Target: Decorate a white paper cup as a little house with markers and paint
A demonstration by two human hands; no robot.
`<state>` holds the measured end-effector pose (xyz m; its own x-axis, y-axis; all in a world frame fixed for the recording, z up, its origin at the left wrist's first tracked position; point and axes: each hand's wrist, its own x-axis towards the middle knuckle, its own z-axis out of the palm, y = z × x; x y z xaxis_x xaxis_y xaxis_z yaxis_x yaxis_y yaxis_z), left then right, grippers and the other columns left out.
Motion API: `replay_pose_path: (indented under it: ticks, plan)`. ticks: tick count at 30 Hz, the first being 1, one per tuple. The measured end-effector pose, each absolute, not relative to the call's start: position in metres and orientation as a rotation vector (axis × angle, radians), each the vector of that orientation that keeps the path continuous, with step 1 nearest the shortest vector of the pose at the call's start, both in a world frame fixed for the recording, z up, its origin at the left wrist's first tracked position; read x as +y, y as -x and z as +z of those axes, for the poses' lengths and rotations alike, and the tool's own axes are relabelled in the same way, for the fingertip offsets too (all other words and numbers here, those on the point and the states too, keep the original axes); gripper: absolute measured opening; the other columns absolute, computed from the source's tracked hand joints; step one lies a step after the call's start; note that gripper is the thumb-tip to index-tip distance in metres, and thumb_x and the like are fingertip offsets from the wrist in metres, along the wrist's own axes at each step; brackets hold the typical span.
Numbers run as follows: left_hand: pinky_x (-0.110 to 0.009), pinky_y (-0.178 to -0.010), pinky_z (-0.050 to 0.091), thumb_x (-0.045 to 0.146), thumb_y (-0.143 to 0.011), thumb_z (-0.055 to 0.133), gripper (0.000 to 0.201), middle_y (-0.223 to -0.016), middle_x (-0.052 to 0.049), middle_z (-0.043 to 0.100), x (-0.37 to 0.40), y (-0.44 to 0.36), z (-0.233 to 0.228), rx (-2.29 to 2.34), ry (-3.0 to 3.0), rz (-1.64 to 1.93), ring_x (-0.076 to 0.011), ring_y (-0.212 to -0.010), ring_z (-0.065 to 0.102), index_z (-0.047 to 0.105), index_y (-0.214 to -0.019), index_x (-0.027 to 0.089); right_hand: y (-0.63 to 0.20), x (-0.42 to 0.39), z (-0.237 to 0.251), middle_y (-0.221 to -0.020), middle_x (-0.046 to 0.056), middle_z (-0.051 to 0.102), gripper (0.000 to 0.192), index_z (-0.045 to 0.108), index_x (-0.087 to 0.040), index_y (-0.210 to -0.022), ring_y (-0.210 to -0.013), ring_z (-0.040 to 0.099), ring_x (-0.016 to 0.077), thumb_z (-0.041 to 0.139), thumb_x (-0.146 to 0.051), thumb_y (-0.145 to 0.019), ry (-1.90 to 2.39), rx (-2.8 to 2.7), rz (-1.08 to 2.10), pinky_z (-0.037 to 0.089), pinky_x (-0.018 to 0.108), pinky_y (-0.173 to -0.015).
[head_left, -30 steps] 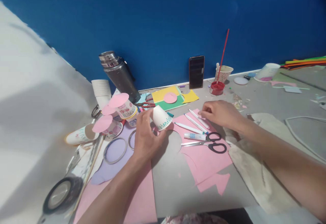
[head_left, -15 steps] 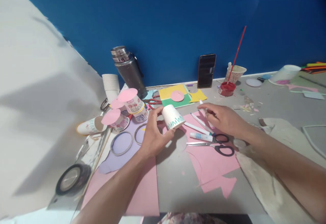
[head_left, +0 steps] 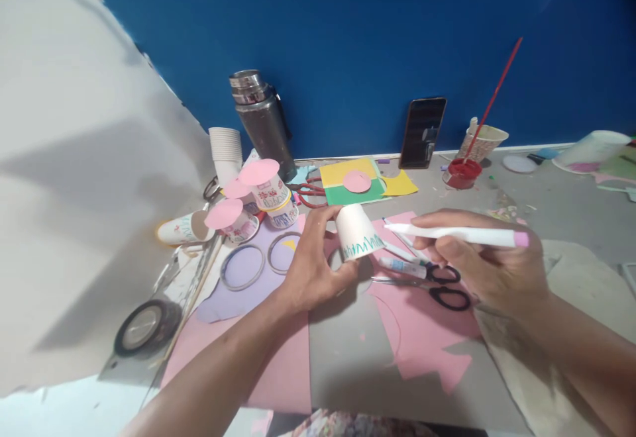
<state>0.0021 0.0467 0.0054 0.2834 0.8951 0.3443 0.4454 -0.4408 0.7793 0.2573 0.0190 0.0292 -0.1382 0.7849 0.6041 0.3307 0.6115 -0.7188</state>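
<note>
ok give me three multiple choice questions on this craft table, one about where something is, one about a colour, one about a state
1. Where does the phone stand?
A. flat on the pink paper
B. propped against the blue wall
C. inside a cup

2. What colour is the zigzag on the paper cup held by the left hand?
A. red
B. black
C. green

3. How is the marker at this moment?
A. gripped in the right hand, above the table
B. lying under the scissors
C. standing in the red paint dish

Answers: 1 B, it leans upright against the wall. 2 C, the line near the rim is green. 3 A, fingers close round it.
</note>
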Motion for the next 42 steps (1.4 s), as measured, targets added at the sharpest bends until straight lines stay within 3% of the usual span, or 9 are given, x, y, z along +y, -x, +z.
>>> replay_pose_path:
  ticks: [3, 6, 12, 19, 25, 33, 42]
  plan:
    - [-0.049, -0.098, 0.060, 0.038, -0.076, 0.076, 0.066, -0.141, -0.014, 0.059, 0.044, -0.005, 0.008, 1.166, -2.018, 1.046, -0.0337, -0.130, 0.058, 0.052, -0.137, 0.026, -0.254, 0.013, 0.028, -0.085, 0.000, 0.083, 0.012, 0.082, -0.028, -0.103, -0.050, 0.067, 0.0123, 0.074, -0.024, -0.095, 0.932, -1.702, 0.551, 0.052, 0.022, -0.042]
    - [-0.050, -0.097, 0.061, 0.041, -0.075, 0.079, 0.068, -0.139, -0.013, 0.059, 0.043, -0.007, 0.009, 1.167, -2.012, 1.059, -0.0335, -0.128, 0.059, 0.053, -0.136, 0.028, -0.250, 0.009, 0.029, -0.075, -0.002, 0.080, 0.006, 0.079, -0.028, -0.093, -0.045, 0.064, 0.0119, 0.076, -0.022, -0.092, 0.956, -1.724, 0.490, 0.049, 0.021, -0.039]
    - [-0.048, -0.096, 0.061, 0.041, -0.077, 0.080, 0.067, -0.138, -0.013, 0.059, 0.042, -0.007, 0.009, 1.176, -2.051, 1.067, -0.0328, -0.127, 0.059, 0.052, -0.136, 0.027, -0.249, 0.010, 0.031, -0.085, -0.002, 0.082, 0.011, 0.075, -0.028, -0.101, -0.044, 0.063, 0.0094, 0.073, -0.020, -0.094, 0.901, -1.852, 0.470, 0.043, 0.019, -0.036]
    - [-0.048, -0.097, 0.059, 0.043, -0.079, 0.082, 0.067, -0.136, -0.013, 0.059, 0.042, -0.006, 0.006, 1.149, -2.121, 1.074, -0.0317, -0.125, 0.060, 0.051, -0.136, 0.025, -0.249, 0.013, 0.030, -0.084, 0.001, 0.083, 0.007, 0.073, -0.025, -0.100, -0.067, 0.076, 0.0138, 0.071, -0.020, -0.095, 0.904, -1.916, 0.435, 0.048, 0.018, -0.043]
    - [-0.048, -0.097, 0.059, 0.045, -0.079, 0.085, 0.069, -0.133, -0.012, 0.060, 0.042, -0.007, 0.003, 1.140, -2.169, 1.076, -0.0310, -0.122, 0.061, 0.050, -0.134, 0.027, -0.248, 0.016, 0.033, -0.076, -0.001, 0.081, 0.007, 0.073, -0.024, -0.094, -0.047, 0.065, 0.0117, 0.067, -0.021, -0.096, 0.909, -1.964, 0.443, 0.046, 0.022, -0.040]
    - [-0.048, -0.097, 0.058, 0.042, -0.078, 0.085, 0.068, -0.134, -0.013, 0.060, 0.041, -0.007, 0.003, 1.129, -2.170, 1.043, -0.0321, -0.123, 0.060, 0.051, -0.135, 0.026, -0.246, 0.015, 0.041, -0.071, -0.004, 0.078, 0.016, 0.072, -0.026, -0.079, -0.046, 0.064, 0.0106, 0.067, -0.023, -0.095, 1.030, -1.868, 0.441, 0.046, 0.020, -0.042]
    - [-0.046, -0.096, 0.054, 0.041, -0.076, 0.088, 0.069, -0.127, -0.012, 0.062, 0.042, -0.006, 0.001, 1.131, -2.247, 1.023, -0.0306, -0.116, 0.060, 0.054, -0.133, 0.023, -0.247, 0.013, 0.034, -0.075, -0.005, 0.080, 0.009, 0.073, -0.025, -0.091, -0.045, 0.061, 0.0067, 0.068, -0.023, -0.097, 0.940, -1.933, 0.477, 0.045, 0.017, -0.043]
